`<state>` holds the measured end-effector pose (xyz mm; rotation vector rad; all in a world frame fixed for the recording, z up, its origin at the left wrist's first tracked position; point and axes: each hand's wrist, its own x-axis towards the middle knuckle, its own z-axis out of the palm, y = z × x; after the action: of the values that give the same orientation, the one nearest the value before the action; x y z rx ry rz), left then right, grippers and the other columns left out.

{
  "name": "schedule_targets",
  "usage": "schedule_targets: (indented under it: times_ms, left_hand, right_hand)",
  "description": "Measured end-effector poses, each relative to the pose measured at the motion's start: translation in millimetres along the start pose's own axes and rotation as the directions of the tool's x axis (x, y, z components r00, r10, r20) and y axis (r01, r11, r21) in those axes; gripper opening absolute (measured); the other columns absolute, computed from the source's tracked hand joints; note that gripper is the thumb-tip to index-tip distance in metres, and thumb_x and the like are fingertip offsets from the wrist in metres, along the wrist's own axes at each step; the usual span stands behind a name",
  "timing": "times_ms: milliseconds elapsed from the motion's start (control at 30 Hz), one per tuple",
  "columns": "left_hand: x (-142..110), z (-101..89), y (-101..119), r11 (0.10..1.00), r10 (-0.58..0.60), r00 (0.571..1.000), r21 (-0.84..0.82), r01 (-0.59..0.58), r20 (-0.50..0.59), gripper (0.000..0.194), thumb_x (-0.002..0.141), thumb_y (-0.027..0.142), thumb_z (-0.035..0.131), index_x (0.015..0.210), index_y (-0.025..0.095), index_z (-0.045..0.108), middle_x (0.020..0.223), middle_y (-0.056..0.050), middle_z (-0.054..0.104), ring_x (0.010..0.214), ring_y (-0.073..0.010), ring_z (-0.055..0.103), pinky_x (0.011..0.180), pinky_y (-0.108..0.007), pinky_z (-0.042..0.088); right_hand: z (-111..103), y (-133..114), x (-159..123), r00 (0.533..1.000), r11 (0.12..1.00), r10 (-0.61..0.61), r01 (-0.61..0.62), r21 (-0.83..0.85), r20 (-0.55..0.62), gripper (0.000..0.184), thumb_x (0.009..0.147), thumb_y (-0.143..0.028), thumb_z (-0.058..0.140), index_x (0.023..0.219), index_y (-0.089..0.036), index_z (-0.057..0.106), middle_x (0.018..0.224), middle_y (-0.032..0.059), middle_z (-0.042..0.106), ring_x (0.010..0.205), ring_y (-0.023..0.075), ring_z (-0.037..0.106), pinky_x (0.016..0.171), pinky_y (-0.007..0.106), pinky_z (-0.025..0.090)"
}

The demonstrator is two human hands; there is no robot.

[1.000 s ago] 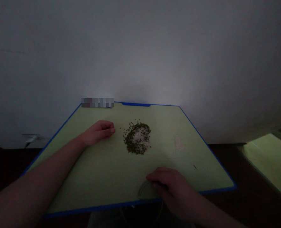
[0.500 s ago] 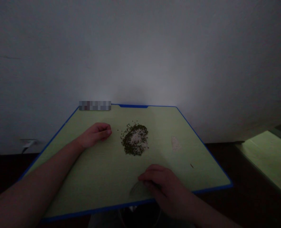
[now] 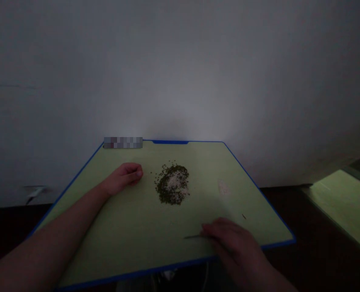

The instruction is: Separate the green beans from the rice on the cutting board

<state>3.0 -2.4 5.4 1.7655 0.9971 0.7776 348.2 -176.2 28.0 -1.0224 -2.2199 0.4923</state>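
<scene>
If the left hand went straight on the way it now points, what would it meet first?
Probably the stray grains beside the pile: the left hand points roughly that way, though its height above the table is unclear.

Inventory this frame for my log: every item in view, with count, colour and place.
Tabletop: one, pale green, blue edging, centre
Green grains: uncountable, dark green, heaped mid-tabletop
Pale grains: uncountable, whitish, among the green grains
Pale patch: one, whitish, right of the heap
Sliver: one, dark, tabletop's right side
Blurred strip: one, greyish, far left corner
Thin item: one, dark, near edge
Wall: one, grey, behind
Plug-like item: one, whitish, left, low on wall
Second surface: one, pale green, far right
Left hand: one, curled, left of heap
Right hand: one, holding thin item
</scene>
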Motion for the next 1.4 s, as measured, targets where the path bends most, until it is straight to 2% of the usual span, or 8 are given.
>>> schedule_targets:
  times_ms: [67,133,333,433,733,1133,1400]
  left_hand:
    - [0.4,-0.7,-2.2,1.000,0.013,1.000,-0.014,-0.013,0.009,0.037,0.081,0.046,0.051,0.060,0.016,0.046,0.051,0.004,0.041,0.048,-0.0088,0.034,0.046,-0.021,0.025]
    - [0.5,-1.3,-3.5,1.000,0.021,1.000,-0.019,-0.021,0.016,0.036,0.081,0.045,0.051,0.060,0.016,0.046,0.051,0.004,0.041,0.048,-0.0089,0.034,0.046,-0.021,0.025]
    - [-0.5,-0.9,-1.6,1.000,0.012,1.000,-0.005,-0.012,0.010,0.035,0.081,0.045,0.051,0.061,0.017,0.046,0.051,0.005,0.041,0.047,-0.0087,0.034,0.045,-0.021,0.026]
    - [-1.3,-0.8,-1.0,1.000,0.015,1.000,-0.006,-0.015,0.012,0.035,0.081,0.044,0.051,0.061,0.016,0.046,0.052,0.005,0.041,0.048,-0.0088,0.034,0.046,-0.022,0.027]
    - [-2.0,-3.1,-5.2,1.000,0.017,1.000,-0.009,-0.017,0.022,0.033,0.082,0.041,0.050,0.062,0.016,0.046,0.054,0.004,0.042,0.050,-0.0088,0.035,0.048,-0.022,0.026]
    - [-4.7,-1.5,-0.7,1.000,0.010,1.000,-0.011,-0.010,0.025,0.033,0.081,0.043,0.052,0.063,0.016,0.047,0.054,0.005,0.041,0.050,-0.0085,0.034,0.047,-0.022,0.026]
    - [-3.7,-2.1,-0.6,1.000,0.003,1.000,-0.016,-0.003,0.020,0.035,0.081,0.045,0.052,0.062,0.016,0.047,0.054,0.004,0.042,0.051,-0.0090,0.035,0.048,-0.022,0.027]
  right_hand:
    - [-5.5,9.8,2.6,0.994,0.985,-0.077,0.063,-0.164,-0.077,0.036,0.085,-0.003,0.045,0.113,-0.020,0.060,0.095,0.0045,0.071,0.089,0.0163,0.064,0.078,0.030,0.053]
    - [-10.1,21.0,9.4,0.988,0.954,-0.115,0.080,-0.288,-0.106,0.034,0.085,-0.003,0.044,0.109,-0.019,0.063,0.098,0.0052,0.072,0.091,0.0179,0.065,0.082,0.033,0.053]
    - [-10.1,45.7,37.8,0.993,0.903,0.010,-0.059,-0.426,-0.117,0.030,0.087,-0.008,0.044,0.104,-0.014,0.068,0.092,0.0076,0.073,0.083,0.0194,0.068,0.078,0.035,0.056]
    - [-3.4,48.7,45.5,0.996,0.902,0.020,-0.056,-0.429,-0.089,0.031,0.087,-0.008,0.045,0.107,-0.013,0.067,0.092,0.0081,0.073,0.082,0.0194,0.067,0.078,0.035,0.056]
    - [1.4,49.7,46.7,0.995,0.921,-0.087,0.063,-0.383,-0.044,0.031,0.087,-0.008,0.043,0.106,-0.013,0.067,0.093,0.0073,0.073,0.084,0.0192,0.066,0.080,0.035,0.056]
    - [-0.8,45.6,39.7,0.991,0.928,-0.122,0.096,-0.360,-0.051,0.030,0.088,-0.008,0.043,0.106,-0.014,0.066,0.093,0.0068,0.073,0.085,0.0193,0.066,0.078,0.033,0.057]
    - [2.1,43.3,37.8,0.992,0.926,-0.121,0.100,-0.365,-0.037,0.031,0.086,-0.007,0.044,0.107,-0.013,0.066,0.095,0.0072,0.073,0.087,0.0206,0.066,0.078,0.035,0.057]
